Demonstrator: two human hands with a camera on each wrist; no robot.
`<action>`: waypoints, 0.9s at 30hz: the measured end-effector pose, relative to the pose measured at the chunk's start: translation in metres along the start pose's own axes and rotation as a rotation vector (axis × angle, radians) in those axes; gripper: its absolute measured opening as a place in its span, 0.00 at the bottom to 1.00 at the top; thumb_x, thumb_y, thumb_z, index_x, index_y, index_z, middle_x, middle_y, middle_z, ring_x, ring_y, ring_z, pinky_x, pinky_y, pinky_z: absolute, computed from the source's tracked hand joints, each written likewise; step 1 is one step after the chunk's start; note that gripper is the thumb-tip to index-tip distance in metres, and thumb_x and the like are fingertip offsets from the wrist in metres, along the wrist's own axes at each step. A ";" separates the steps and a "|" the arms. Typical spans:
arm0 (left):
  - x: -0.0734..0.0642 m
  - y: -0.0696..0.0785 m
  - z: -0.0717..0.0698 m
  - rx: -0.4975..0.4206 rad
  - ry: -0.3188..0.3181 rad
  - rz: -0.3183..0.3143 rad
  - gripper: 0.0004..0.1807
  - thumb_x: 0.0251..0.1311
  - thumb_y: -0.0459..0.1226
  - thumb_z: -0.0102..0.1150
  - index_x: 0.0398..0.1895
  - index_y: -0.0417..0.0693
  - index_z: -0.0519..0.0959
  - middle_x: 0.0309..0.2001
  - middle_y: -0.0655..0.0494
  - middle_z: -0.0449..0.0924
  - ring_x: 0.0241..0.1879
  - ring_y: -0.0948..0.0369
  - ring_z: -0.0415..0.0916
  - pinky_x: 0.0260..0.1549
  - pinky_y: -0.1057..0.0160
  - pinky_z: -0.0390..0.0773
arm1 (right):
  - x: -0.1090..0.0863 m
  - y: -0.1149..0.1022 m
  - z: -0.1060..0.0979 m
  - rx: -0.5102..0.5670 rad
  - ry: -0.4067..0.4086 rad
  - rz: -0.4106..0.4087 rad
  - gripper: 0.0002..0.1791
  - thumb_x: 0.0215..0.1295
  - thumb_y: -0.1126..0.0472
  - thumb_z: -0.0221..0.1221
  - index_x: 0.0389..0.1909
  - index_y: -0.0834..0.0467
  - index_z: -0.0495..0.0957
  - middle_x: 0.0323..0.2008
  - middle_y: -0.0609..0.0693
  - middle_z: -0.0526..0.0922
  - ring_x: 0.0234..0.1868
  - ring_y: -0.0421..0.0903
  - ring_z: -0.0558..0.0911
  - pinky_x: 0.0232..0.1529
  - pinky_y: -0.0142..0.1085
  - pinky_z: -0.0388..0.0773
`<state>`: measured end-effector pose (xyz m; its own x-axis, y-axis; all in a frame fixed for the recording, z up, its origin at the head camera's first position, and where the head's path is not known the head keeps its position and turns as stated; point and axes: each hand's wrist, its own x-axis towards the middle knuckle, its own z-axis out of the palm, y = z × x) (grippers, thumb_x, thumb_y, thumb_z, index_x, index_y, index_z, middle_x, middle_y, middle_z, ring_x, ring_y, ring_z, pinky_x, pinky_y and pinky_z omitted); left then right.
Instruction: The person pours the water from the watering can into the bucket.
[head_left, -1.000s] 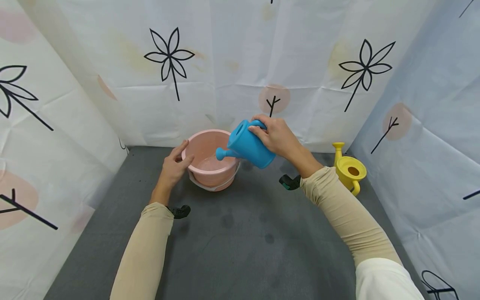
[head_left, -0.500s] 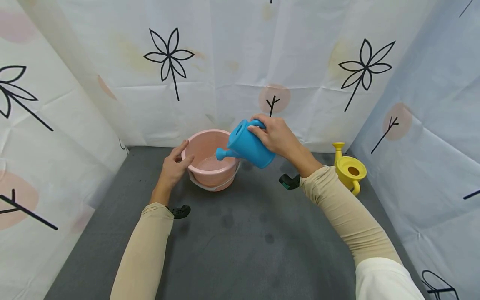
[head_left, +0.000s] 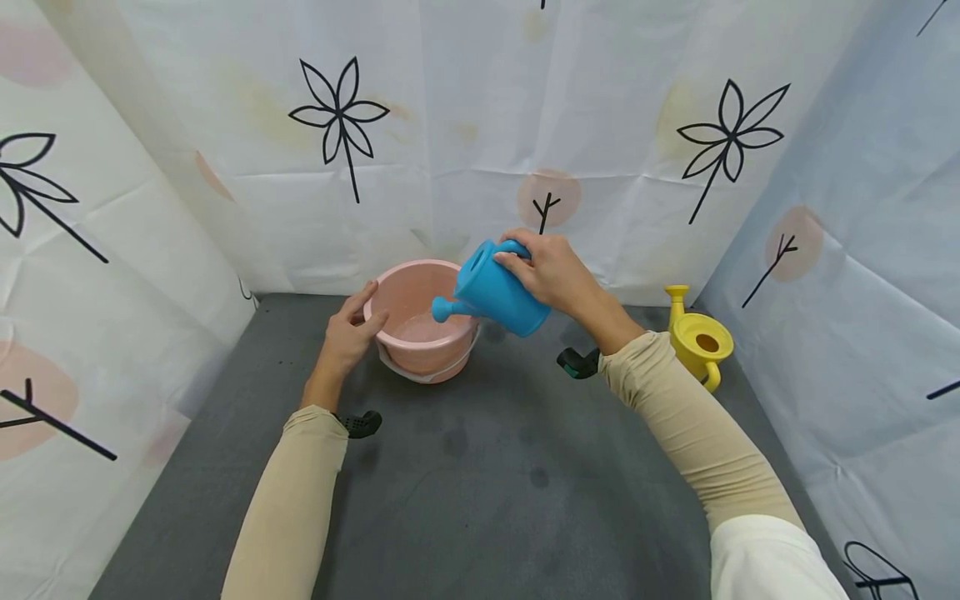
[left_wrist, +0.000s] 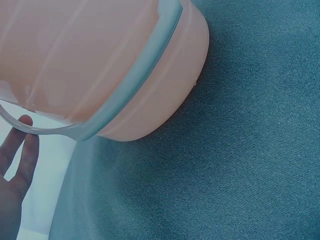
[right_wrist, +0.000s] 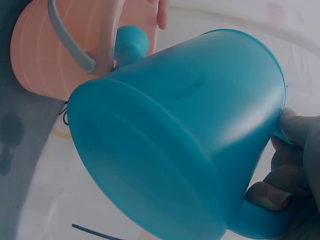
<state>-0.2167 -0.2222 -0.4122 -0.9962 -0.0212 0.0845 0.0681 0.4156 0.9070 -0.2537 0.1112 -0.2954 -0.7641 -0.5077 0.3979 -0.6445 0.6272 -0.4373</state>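
A pink bucket (head_left: 427,358) with a pale bail stands on the dark surface near the back wall. My left hand (head_left: 347,337) holds its left rim, thumb and fingers spread on the edge; in the left wrist view, fingertips (left_wrist: 31,142) show beside the thin end of the bail (left_wrist: 132,80). My right hand (head_left: 551,271) grips the handle of a blue watering can (head_left: 501,292) and keeps it tilted. Its spout head (right_wrist: 131,41) points left over the bucket's right rim. Whether water is flowing out is too fine to tell.
A yellow watering can (head_left: 701,342) stands at the right, beside my right forearm. Patterned white sheets (head_left: 465,125) form walls at the back and both sides. Dark spots (head_left: 538,477) mark the grey surface (head_left: 480,533).
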 end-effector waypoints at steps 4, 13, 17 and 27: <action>0.004 -0.006 0.000 0.000 0.006 -0.009 0.35 0.72 0.44 0.59 0.80 0.55 0.60 0.82 0.54 0.53 0.69 0.42 0.69 0.54 0.59 0.76 | 0.001 -0.001 0.000 0.002 -0.011 0.007 0.21 0.77 0.55 0.57 0.61 0.65 0.77 0.40 0.62 0.87 0.32 0.54 0.84 0.42 0.46 0.81; 0.019 -0.041 0.004 -0.005 0.030 0.015 0.35 0.69 0.54 0.60 0.78 0.73 0.61 0.82 0.65 0.53 0.70 0.45 0.69 0.56 0.55 0.77 | 0.003 -0.002 -0.002 0.002 -0.010 0.002 0.20 0.76 0.55 0.58 0.59 0.65 0.79 0.36 0.61 0.87 0.29 0.53 0.83 0.37 0.43 0.79; 0.018 -0.041 0.005 -0.011 0.034 0.018 0.35 0.69 0.54 0.61 0.78 0.73 0.62 0.81 0.65 0.54 0.70 0.43 0.69 0.61 0.43 0.74 | 0.004 -0.003 -0.002 0.008 -0.017 0.006 0.20 0.76 0.55 0.58 0.60 0.65 0.79 0.44 0.63 0.87 0.37 0.55 0.86 0.44 0.44 0.81; 0.008 -0.014 0.001 -0.015 0.001 -0.018 0.36 0.71 0.45 0.60 0.80 0.58 0.60 0.82 0.57 0.53 0.70 0.41 0.68 0.53 0.60 0.76 | 0.006 -0.008 -0.004 -0.002 -0.037 -0.003 0.19 0.76 0.56 0.57 0.57 0.65 0.79 0.45 0.63 0.86 0.40 0.55 0.85 0.46 0.44 0.79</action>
<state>-0.2260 -0.2271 -0.4241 -0.9973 -0.0293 0.0681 0.0506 0.4013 0.9145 -0.2532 0.1056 -0.2869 -0.7629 -0.5308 0.3690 -0.6465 0.6268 -0.4350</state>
